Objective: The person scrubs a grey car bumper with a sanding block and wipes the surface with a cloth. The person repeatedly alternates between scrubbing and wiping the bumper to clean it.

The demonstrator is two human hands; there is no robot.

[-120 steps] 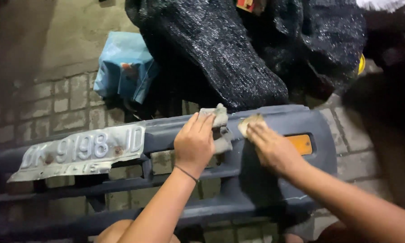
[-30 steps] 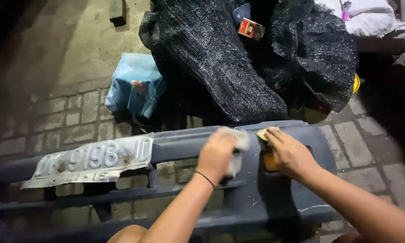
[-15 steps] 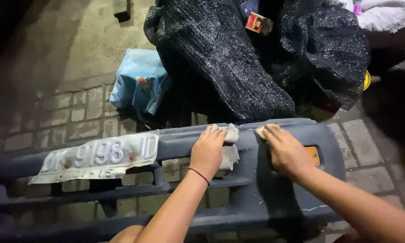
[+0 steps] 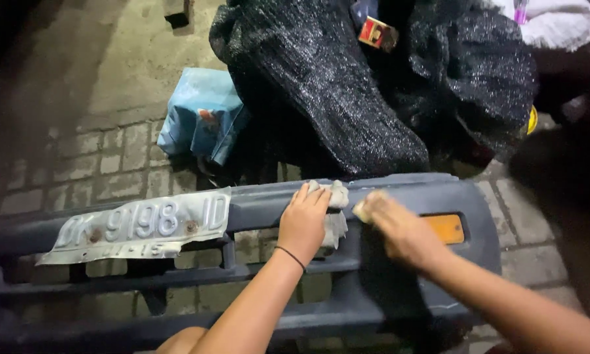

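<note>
The left hand (image 4: 303,221) lies flat, fingers spread, pressing a pale rag (image 4: 335,213) against the upper edge of one grey car bumper (image 4: 400,295) lying on the brick paving (image 4: 111,157). The right hand (image 4: 400,229), blurred, grips a small tan pad (image 4: 364,204) on the bumper just beside the rag. One bent number plate (image 4: 141,226) and one orange reflector (image 4: 444,227) sit on the bumper.

- A bent, torn grey number plate (image 4: 137,226) is hanging on the left part of the bumper's front.
- A soft light-blue packet (image 4: 200,118) is lying on the paving behind it.
- A small red box (image 4: 377,33) is resting on black netting at the top.
</note>
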